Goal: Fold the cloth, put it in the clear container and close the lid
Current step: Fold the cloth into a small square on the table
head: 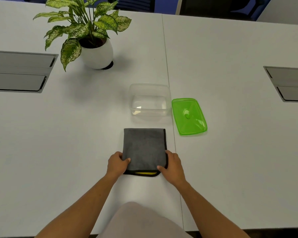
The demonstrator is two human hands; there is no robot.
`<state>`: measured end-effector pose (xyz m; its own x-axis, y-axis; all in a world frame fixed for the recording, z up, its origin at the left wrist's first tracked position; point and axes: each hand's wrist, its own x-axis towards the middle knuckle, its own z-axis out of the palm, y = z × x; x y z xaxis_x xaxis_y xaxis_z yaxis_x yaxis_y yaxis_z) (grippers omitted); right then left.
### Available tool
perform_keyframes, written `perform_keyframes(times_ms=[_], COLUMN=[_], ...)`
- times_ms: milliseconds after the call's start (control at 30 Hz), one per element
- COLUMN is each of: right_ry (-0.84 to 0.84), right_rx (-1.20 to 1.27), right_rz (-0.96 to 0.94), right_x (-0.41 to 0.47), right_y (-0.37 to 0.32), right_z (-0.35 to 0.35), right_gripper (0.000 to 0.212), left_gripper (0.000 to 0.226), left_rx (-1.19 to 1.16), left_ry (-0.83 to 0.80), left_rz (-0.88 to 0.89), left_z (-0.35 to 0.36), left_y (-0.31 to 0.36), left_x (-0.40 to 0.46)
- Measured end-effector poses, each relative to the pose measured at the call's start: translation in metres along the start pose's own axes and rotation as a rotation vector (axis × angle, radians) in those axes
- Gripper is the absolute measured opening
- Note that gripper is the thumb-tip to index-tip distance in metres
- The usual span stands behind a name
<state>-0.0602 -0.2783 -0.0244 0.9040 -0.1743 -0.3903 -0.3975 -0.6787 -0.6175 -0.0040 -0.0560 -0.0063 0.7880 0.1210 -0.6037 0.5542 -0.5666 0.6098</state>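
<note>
Cloth: 1 grey cloth [144, 148], soft napped fabric with black edging, folded into a tall rectangle on the tabletop [76, 134]; a yellow strip shows at its near edge.
Left hand [118, 163]: fingers grasping the cloth's near left edge, thumb on top.
Right hand [173, 164]: fingers grasping the near right edge, thumb on top.
Container: 1 clear container [150, 100], thin glossy plastic, rounded rectangle, open, beyond the cloth.
Lid: 1 green lid [189, 115], translucent plastic, flat on the tabletop just beside the container, apart from it.
Plant: 1 leafy plant [86, 26] in 1 smooth white round pot [97, 54].
Hatches: 2 grey metal cable hatches [19, 71], 1 at each side.
</note>
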Motion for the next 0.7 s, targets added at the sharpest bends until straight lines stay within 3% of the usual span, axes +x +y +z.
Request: perform_keyframes(times_ms=[233,367,533,700], right_ry=[0.019,0.019,-0.075,-0.026], right_rx=[-0.544,-0.669,-0.705,-0.718], right_rz=[-0.401,-0.492,-0.527,-0.530], right_x=[-0.007,-0.003,-0.005,0.001], right_y=[0.014,0.008,0.005,0.000], right_z=[0.018,0.021,0.031,0.032], right_gripper=[0.087,0.077,0.079,0.056], left_gripper=[0.026,0.024,0.015,0.022], left_rx=[-0.121,-0.290,-0.511,-0.377], left_ry=[-0.107,-0.181,-0.247,-0.179], left_rz=[-0.113,-0.198,-0.202,-0.137], left_z=[-0.002,-0.004,-0.004,-0.002], left_y=[-0.005,-0.009,-0.011,-0.016], left_x=[0.007,0.008,0.004,0.005])
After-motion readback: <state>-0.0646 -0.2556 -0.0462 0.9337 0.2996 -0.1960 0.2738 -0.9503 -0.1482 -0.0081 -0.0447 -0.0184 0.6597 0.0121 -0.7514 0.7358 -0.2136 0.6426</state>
